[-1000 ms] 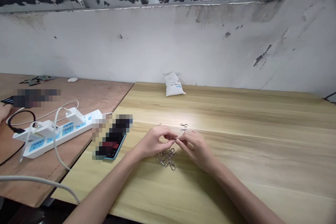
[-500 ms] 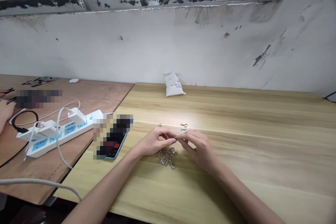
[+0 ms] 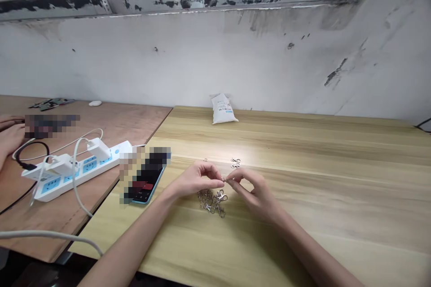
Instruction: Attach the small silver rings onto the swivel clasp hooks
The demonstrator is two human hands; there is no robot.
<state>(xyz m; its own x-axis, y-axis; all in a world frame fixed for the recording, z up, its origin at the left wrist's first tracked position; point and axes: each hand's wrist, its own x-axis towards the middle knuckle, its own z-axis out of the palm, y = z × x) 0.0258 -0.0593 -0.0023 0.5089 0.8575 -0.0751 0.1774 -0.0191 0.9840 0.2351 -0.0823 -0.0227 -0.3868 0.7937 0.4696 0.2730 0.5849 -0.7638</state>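
My left hand [image 3: 195,180] and my right hand [image 3: 252,190] meet fingertip to fingertip just above the light wooden table [image 3: 303,188]. Both pinch a small metal clasp [image 3: 224,180] between them, fingers closed. Right under my hands lies a pile of metal snap clasps [image 3: 212,200]. A finished-looking pair of clasps [image 3: 235,162] sits a little farther back, with a single small ring [image 3: 205,160] to its left.
A phone [image 3: 144,186] lies left of my left hand. A white power strip [image 3: 74,168] with plugs and cables sits on the darker table to the left, where another person's hand [image 3: 8,139] rests. A small white bag [image 3: 222,108] leans by the wall.
My hands have kept pinching the small clasp and shifted only slightly. The other person's hand at the left edge has come further into view.
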